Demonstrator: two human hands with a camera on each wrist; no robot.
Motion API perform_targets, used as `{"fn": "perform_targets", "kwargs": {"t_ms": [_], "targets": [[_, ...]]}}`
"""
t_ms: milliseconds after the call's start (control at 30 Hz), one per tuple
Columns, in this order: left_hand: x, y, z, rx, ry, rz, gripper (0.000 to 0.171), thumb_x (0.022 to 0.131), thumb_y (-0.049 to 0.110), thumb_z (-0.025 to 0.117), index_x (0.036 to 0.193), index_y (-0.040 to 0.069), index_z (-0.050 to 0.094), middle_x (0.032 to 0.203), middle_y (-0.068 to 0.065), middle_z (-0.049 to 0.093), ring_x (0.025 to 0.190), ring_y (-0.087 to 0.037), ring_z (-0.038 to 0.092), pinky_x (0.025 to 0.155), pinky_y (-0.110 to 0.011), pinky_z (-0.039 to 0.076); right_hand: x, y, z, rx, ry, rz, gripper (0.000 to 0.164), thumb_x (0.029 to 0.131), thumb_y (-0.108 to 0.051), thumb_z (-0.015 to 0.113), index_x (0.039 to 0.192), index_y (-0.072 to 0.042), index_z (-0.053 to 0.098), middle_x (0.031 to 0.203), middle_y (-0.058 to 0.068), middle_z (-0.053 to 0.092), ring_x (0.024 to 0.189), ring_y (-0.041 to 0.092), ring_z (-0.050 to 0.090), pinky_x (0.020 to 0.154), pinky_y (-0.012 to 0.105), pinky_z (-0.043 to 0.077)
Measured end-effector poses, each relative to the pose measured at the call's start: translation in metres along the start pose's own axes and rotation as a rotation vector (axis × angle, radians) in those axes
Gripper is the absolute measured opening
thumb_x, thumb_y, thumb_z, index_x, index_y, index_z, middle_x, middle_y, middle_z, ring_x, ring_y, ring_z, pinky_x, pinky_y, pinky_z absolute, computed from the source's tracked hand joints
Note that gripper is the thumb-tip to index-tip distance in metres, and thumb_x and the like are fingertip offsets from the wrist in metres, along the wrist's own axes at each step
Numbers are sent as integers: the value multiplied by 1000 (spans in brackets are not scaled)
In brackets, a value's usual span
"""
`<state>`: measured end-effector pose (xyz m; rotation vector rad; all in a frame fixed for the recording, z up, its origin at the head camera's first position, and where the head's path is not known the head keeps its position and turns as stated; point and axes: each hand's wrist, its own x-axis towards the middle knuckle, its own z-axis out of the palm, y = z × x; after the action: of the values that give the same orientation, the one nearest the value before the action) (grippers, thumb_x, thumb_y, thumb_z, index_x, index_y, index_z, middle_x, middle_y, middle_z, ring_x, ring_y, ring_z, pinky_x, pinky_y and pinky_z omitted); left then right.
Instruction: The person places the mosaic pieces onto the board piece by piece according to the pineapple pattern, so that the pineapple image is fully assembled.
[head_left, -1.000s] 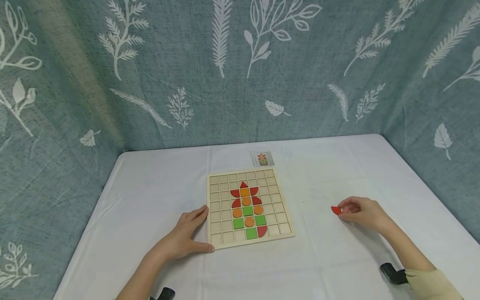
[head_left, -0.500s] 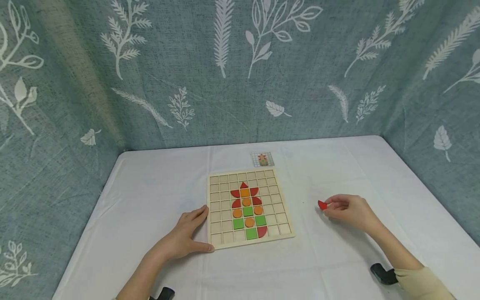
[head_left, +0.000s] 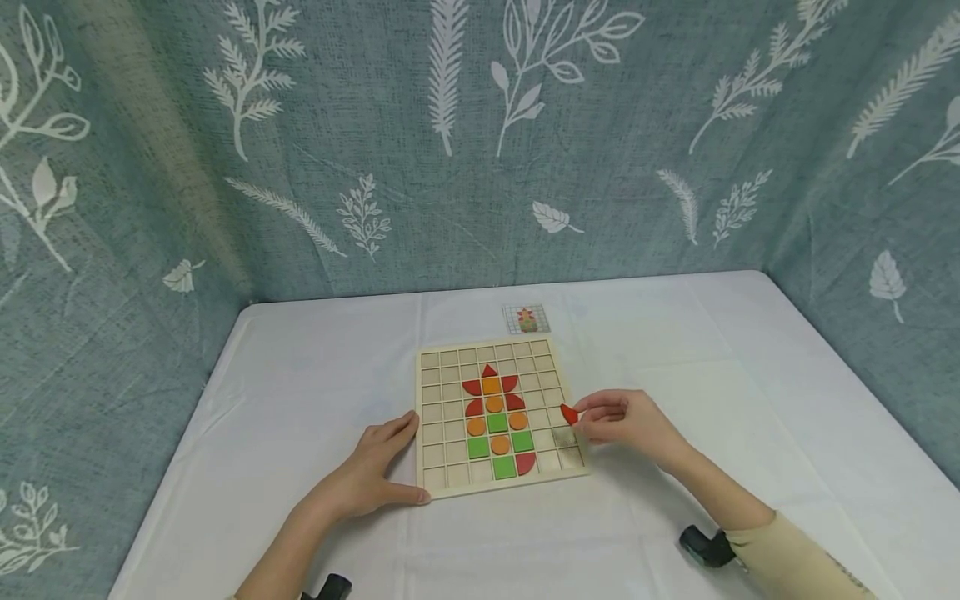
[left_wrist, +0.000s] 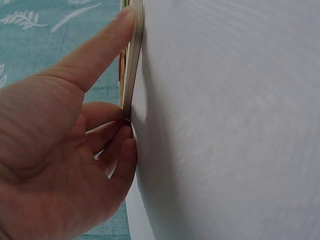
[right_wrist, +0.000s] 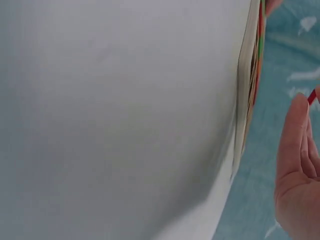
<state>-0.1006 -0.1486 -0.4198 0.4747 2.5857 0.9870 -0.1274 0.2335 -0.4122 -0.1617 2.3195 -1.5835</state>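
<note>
A square wooden grid board (head_left: 444, 477) lies on the table. My left hand (head_left: 367, 467) rests at its left side, fingers against the edge and the straight thumb at the near corner. The left wrist view shows the thumb (left_wrist: 107, 47) along the board's rim. Thumb and fingertips of my right hand (head_left: 633, 427) pinch a red quarter-circle piece (head_left: 569, 414), held over the board's right edge. In the right wrist view only a sliver of the red piece (right_wrist: 312, 97) shows. Red pieces, green squares (head_left: 497, 422), orange discs (head_left: 494, 404) and an orange square (head_left: 491, 385) fill middle cells.
Behind the board lies a small pattern card (head_left: 527, 319) with a similar coloured figure. The table wears a white cloth (head_left: 330, 358). A teal leaf-patterned curtain (head_left: 480, 208) hangs around its back and sides. Dark wrist mounts (head_left: 707, 547) sit at both forearms.
My right hand has moved left with the red quarter-circle piece, from the bare cloth to over the board's right edge. The left hand and the board have stayed in place.
</note>
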Motion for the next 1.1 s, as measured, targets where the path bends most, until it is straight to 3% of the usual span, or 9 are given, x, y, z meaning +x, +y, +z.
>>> {"fn": "perform_targets", "kwargs": {"t_ms": [267,600,867,1100], "targets": [[4,0,-1,-18,-10,-14,105,72,42,84,151,0,29,159,-15,23,140,-36,21,109,-58,26,16,-20,42,-128,-89,-60,30,80,-26,81,101,-6,72,81,1,68,75,17,63,68,28,52],[3,2,-5,1,-8,-10,105,72,40,85,151,-1,30,158,-17,24,139,-37,23,108,-58,27,26,-35,85,-342,-215,-268,18,77,-16,81,90,-8,74,63,-10,60,59,4,53,56,20,46],[3,2,-6,-11,-14,-21,106,71,40,86,151,-1,30,158,-16,24,140,-37,22,109,-58,26,28,-41,100,-501,-265,-352,17,76,-18,83,85,-11,71,59,-13,54,55,0,49,55,19,43],[2,1,-6,-15,-15,-20,106,71,40,86,151,-1,30,158,-16,25,139,-37,23,109,-58,26,28,-41,102,-541,-285,-406,16,77,-14,83,87,-10,71,61,-14,53,56,0,48,55,19,44]]}}
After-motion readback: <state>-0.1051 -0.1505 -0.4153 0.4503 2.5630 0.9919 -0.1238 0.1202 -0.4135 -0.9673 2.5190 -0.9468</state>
